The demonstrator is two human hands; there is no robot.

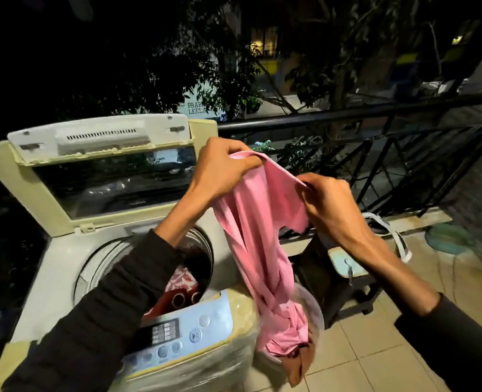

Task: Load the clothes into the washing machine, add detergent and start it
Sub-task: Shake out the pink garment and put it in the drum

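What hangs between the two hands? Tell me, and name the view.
A pink garment: the left hand and right hand each pinch its top edge, and it sags between them, trailing into the clear tub. The head view shows this.

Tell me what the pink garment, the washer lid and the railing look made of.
Pink garment: thin woven cloth, matte; it drapes and twists softly. Washer lid: cream plastic frame around a dark glossy pane, probably glass, which shows reflections. Railing: dark painted metal, judging by its thin rigid bars.
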